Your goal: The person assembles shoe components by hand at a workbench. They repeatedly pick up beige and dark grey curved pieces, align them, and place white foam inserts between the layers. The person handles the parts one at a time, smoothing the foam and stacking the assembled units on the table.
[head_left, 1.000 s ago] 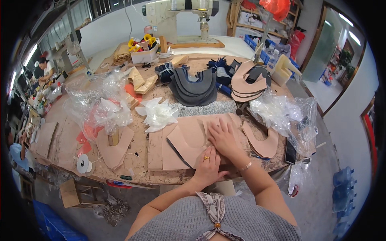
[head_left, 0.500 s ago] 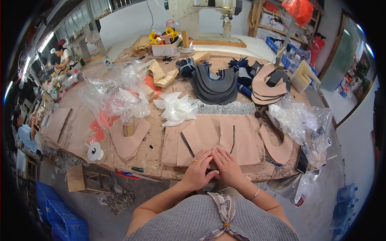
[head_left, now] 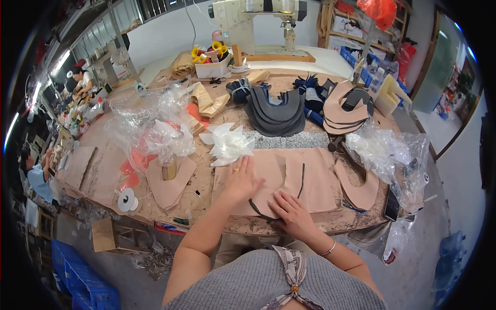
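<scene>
A pale pink U-shaped piece point(head_left: 276, 181) with black strips along its edges lies on a larger pink sheet point(head_left: 321, 181) at the table's front. My right hand point(head_left: 293, 209) rests on its near curve, fingers lying flat and angled to the left. A dark strip point(head_left: 260, 207) curves out beside those fingertips. My left hand point(head_left: 241, 182) is over the left part of the pink sheet, somewhat blurred, its fingers stretched forward. Just beyond its fingertips sits a pile of white pointed pieces point(head_left: 230, 143); whether they touch, I cannot tell.
Pink U-shaped pieces point(head_left: 356, 187) lie on both sides. Grey U-shaped pieces point(head_left: 275, 111) are stacked behind a speckled slab point(head_left: 292, 141). Clear plastic bags point(head_left: 165, 137) spread left and right. A white spool point(head_left: 127, 200) and phone point(head_left: 391, 205) are near the front edge.
My left hand has left my right hand and moved forward and left, toward the white pile. My right hand stays on the pink piece, shifted slightly right and nearer to me.
</scene>
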`<state>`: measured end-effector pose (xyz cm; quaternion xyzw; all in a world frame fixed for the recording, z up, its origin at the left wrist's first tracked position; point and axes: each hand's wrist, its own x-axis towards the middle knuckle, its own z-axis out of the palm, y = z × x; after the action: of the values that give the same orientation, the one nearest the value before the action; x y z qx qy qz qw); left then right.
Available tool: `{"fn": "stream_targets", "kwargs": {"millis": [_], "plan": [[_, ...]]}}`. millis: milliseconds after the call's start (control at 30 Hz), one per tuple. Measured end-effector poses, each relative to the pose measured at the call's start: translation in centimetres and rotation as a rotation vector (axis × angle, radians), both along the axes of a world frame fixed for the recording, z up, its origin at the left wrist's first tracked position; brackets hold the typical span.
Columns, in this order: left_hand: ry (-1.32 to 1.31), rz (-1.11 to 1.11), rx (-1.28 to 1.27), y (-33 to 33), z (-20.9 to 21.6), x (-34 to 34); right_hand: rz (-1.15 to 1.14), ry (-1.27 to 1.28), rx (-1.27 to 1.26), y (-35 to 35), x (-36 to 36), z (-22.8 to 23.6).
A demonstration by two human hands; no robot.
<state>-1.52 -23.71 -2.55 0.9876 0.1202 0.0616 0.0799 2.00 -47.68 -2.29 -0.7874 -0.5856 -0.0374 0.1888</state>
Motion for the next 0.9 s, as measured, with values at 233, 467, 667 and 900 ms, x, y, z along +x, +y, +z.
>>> {"fn": "stream_targets", "kwargs": {"millis": [233,467,667,900], "plan": [[-0.102,-0.355,-0.106,-7.4,-1.7,-3.5,0.021,0.045,0.012,0.0,0.5,-0.6],[-0.182,-0.319,-0.076,-8.4,-0.9,-4.8,-0.023,0.132,-0.088,-1.9,2.6,0.6],[-0.161,-0.366,-0.016,-8.7,0.7,-4.8,-0.214,0.012,-0.092,2.1,6.7,0.3],[-0.279,-0.349,0.067,-8.5,-1.0,-4.6,-0.29,0.077,-0.159,5.7,10.7,-0.2]]}}
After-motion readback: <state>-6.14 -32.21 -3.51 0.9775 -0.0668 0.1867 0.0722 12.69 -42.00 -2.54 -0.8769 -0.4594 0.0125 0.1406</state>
